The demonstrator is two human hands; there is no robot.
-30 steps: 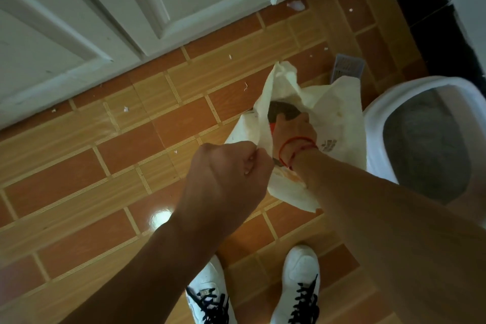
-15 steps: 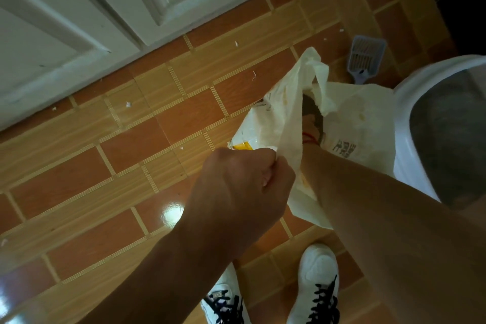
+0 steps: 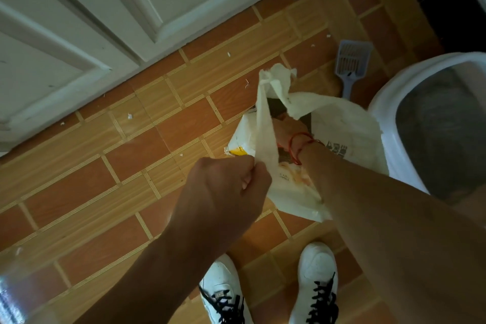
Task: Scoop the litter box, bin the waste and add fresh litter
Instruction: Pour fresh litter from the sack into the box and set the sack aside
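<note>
Head cam, looking straight down. The left hand (image 3: 228, 187) has a tight grip, fist curled round a stretched strip of the white plastic bag (image 3: 349, 139), which keeps the mouth open. The right hand (image 3: 282, 133) (red string bracelet (image 3: 299, 144) on the wrist) is down inside the bag. Its fingers are hidden, so I can't tell how open that grip is or whether it holds anything. The bag sits on the tiled floor (image 3: 105, 166), touching the white litter box (image 3: 381, 102) on the right, which has grey litter (image 3: 441, 126) inside. A grey-blue scoop (image 3: 352, 60) lies on the floor just beyond the bag. 2 white shoes (image 3: 223, 294) with black laces show at the bottom and a white door (image 3: 131, 8) up top.
</note>
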